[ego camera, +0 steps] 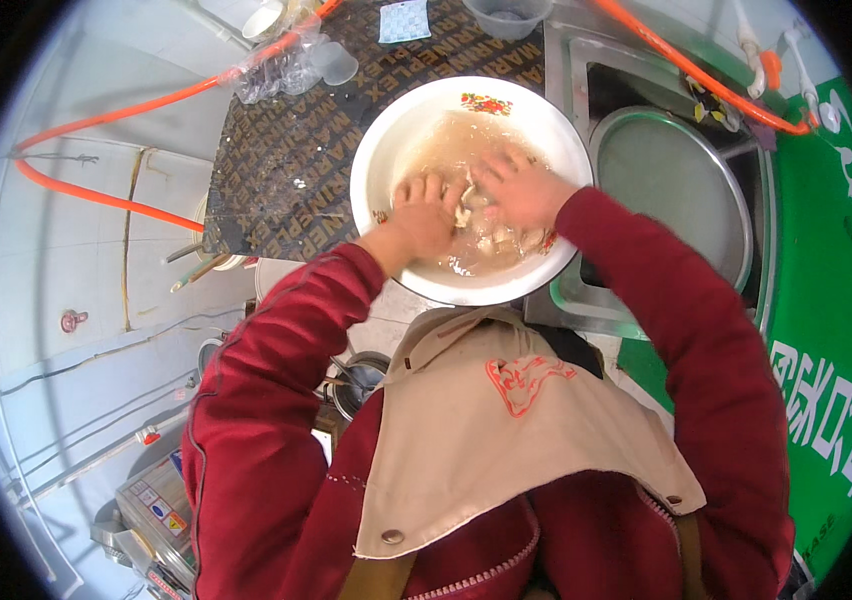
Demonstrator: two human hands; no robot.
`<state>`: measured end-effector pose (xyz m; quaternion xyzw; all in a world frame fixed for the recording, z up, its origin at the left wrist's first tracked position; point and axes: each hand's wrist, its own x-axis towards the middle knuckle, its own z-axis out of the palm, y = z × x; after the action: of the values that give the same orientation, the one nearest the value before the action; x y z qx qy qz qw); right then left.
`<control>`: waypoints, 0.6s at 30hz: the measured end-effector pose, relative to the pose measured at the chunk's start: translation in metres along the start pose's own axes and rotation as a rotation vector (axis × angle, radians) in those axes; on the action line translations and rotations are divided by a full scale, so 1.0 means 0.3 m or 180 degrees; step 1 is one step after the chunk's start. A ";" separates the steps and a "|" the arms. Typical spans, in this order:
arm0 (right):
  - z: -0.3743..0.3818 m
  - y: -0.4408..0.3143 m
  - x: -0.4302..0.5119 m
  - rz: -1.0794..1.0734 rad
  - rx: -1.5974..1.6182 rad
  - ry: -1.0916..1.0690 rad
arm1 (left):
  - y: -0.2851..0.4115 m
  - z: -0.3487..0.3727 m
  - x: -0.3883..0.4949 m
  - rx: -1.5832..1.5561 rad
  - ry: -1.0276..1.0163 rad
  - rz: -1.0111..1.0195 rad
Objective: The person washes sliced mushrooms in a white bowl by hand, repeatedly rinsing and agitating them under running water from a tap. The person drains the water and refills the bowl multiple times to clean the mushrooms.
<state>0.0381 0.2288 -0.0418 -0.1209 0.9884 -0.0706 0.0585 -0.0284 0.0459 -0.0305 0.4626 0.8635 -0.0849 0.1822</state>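
Note:
A white enamel basin (373,161) with a floral pattern holds cloudy brownish liquid (445,139) and wet, pale pieces of food (499,244), whose kind I cannot tell. In the basin's left half, my left hand (426,217) is palm down with its fingertips at the liquid. My right hand (520,187), blurred, reaches in from the right with its fingers spread. Pale pieces (463,214) lie between the two hands. Neither hand shows a firm grip on anything, though the undersides of both are hidden.
The basin stands on a dark printed plywood board (268,165) beside a steel sink (568,296). A large round metal pan (673,195) sits in the sink. Behind are a plastic bowl (508,22), a light-blue cloth (405,21), clear plastic containers (283,71) and an orange hose (133,109).

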 end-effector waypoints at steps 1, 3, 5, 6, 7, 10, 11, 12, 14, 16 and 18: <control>0.019 -0.016 0.000 0.0057 -0.0249 -0.0121 | 0.012 0.019 0.013 0.0095 -0.0097 -0.0075; 0.046 -0.030 0.029 0.0143 -0.0319 0.0131 | 0.028 0.046 0.069 0.0237 -0.0476 -0.0286; 0.048 -0.021 0.072 0.0622 0.0014 -0.0191 | 0.012 0.063 0.100 0.0026 0.0089 -0.0294; 0.041 -0.005 0.087 0.0752 0.0270 -0.0402 | 0.001 0.061 0.125 -0.0370 0.0138 -0.0417; 0.025 0.018 0.105 0.0891 0.0505 -0.0583 | -0.015 0.050 0.149 -0.0713 0.0359 -0.0569; -0.015 0.061 0.113 0.0901 0.1078 -0.0513 | -0.041 0.014 0.164 -0.0586 0.0128 -0.0095; -0.024 0.064 0.099 0.0863 0.1238 -0.0519 | -0.044 0.002 0.149 -0.0760 0.0200 -0.0235; -0.030 0.067 0.070 0.0568 0.1313 -0.0271 | -0.049 -0.011 0.127 -0.1051 0.0157 -0.0305; -0.029 0.059 0.000 0.0127 0.1369 -0.0061 | -0.045 -0.027 0.070 -0.0831 0.0271 -0.0400; -0.013 0.024 -0.056 0.0043 0.0427 -0.0403 | -0.016 -0.028 0.014 -0.0609 -0.0084 -0.0243; 0.002 -0.013 -0.059 0.0097 0.0047 -0.0668 | 0.011 -0.027 -0.009 -0.0300 -0.0727 -0.0143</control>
<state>0.0562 0.2294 -0.0402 -0.1122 0.9780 -0.0639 0.1637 -0.0262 0.0480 -0.0220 0.4214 0.8503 -0.1004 0.2989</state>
